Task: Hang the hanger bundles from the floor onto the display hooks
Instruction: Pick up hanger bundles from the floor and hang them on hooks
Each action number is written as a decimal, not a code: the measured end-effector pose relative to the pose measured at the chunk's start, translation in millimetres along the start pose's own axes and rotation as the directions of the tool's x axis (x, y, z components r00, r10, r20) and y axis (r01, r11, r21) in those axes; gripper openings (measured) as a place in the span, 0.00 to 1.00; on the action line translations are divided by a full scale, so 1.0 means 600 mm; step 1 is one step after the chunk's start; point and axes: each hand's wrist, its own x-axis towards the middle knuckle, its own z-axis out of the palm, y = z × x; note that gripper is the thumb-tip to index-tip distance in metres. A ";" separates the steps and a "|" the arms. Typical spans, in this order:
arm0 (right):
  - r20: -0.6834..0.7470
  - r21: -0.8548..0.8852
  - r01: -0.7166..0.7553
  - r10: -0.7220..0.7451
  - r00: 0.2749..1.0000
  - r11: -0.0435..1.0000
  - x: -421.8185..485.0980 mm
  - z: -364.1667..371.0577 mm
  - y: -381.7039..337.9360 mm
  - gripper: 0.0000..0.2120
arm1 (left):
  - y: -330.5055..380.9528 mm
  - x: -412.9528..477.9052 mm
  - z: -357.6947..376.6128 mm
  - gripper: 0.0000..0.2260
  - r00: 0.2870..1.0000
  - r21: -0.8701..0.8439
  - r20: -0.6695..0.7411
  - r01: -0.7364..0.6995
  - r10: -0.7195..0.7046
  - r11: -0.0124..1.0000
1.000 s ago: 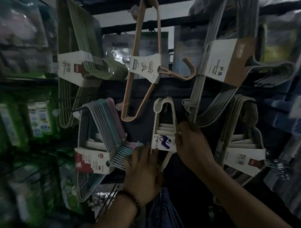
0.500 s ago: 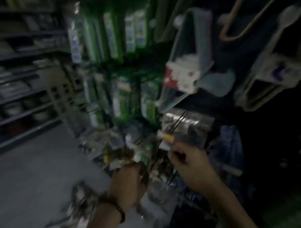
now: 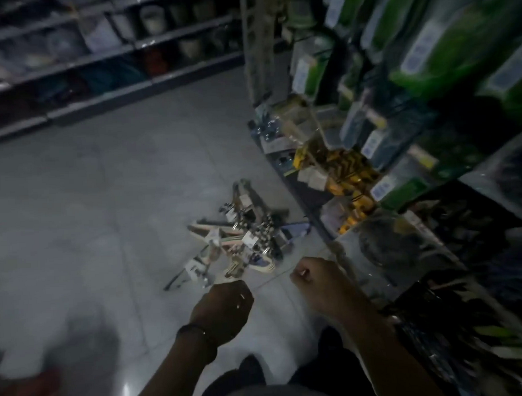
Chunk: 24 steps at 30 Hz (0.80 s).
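Note:
A pile of hanger bundles lies on the grey tiled floor beside the foot of the display rack. The bundles are pale plastic hangers with white card labels and metal hooks. My left hand hovers just in front of the pile, fingers curled into a loose fist, nothing in it. My right hand is to the right of it, also curled shut and empty, close to the rack's lower packets. The display hooks with hung hangers are out of view.
The display rack on the right carries green, yellow and clear packets down to floor level. A shelving row with pots and boxes runs along the far side of the aisle. My dark shoe shows below my hands.
The view swung down and left from the hung hangers to the floor. Both hands came off the white hanger bundle on the hook and dropped toward the pile.

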 end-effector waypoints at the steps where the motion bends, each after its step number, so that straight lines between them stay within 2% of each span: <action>1: 0.043 -0.015 -0.005 0.006 0.999 1.000 0.022 0.011 -0.010 0.09 | -0.017 0.009 -0.007 0.09 0.999 -0.021 0.025 0.035 -0.035 0.999; 9: 0.270 -0.117 0.002 0.030 0.963 0.993 0.327 0.096 -0.039 0.09 | -0.139 0.206 -0.021 0.10 0.949 -0.211 0.135 0.309 -0.286 0.927; 14: 0.503 -0.212 0.066 0.050 0.863 0.975 0.555 0.188 -0.047 0.07 | -0.257 0.362 0.003 0.10 0.829 -0.373 0.168 0.554 -0.533 0.744; 17: 0.530 -0.326 0.147 0.052 0.846 0.934 0.680 0.256 -0.032 0.14 | -0.338 0.453 0.047 0.10 0.795 -0.411 0.234 0.603 -0.560 0.684; 20: 0.539 -0.399 0.168 0.083 0.838 0.901 0.797 0.349 -0.010 0.08 | -0.442 0.549 0.117 0.10 0.779 -0.394 0.246 0.624 -0.577 0.674; 23: 0.557 -0.439 0.187 0.103 0.824 0.879 0.911 0.468 0.032 0.06 | -0.562 0.651 0.219 0.17 0.816 -0.361 0.268 0.578 -0.513 0.731; 24: 0.542 -0.461 0.192 0.103 0.834 0.866 0.946 0.508 0.049 0.06 | -0.601 0.689 0.248 0.18 0.808 -0.353 0.288 0.589 -0.515 0.727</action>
